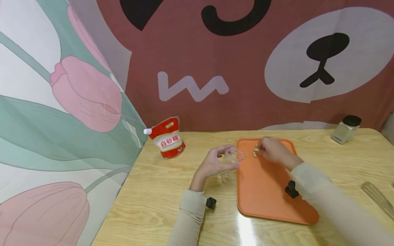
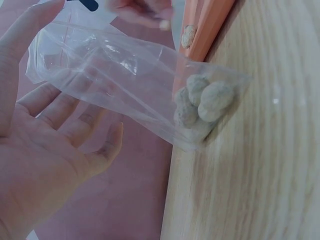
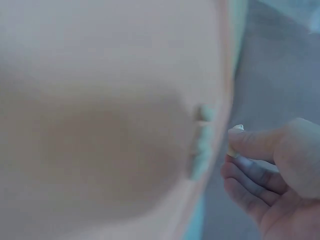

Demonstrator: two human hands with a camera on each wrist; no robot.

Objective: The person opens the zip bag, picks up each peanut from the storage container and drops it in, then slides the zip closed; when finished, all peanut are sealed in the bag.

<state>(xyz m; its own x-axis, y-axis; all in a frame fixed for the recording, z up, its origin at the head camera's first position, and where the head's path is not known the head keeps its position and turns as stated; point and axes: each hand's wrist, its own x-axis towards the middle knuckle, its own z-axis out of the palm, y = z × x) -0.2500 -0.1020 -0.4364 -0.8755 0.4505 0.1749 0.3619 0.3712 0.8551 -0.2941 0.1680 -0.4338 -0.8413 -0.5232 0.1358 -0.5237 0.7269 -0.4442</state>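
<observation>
My left hand (image 1: 213,162) holds a clear plastic bag (image 2: 115,70) by its spread mouth, thumb on one side and fingers on the other. Several unshelled peanuts (image 2: 215,100) lie in the bag's bottom corner, low over the table beside the tray. Over the far part of the orange tray (image 1: 261,194), my right hand (image 1: 274,150) pinches a peanut (image 3: 231,151) between thumb and fingertips; most of it is hidden. Close by those fingertips, a few peanuts (image 1: 254,154) sit in a short row on the tray near its far left corner.
A red and white sugar pouch (image 1: 167,138) with a white cap stands at the back left of the wooden table (image 1: 147,191). At the back right is a black-lidded jar (image 1: 346,130). A slotted turner (image 1: 377,198) lies at the right edge.
</observation>
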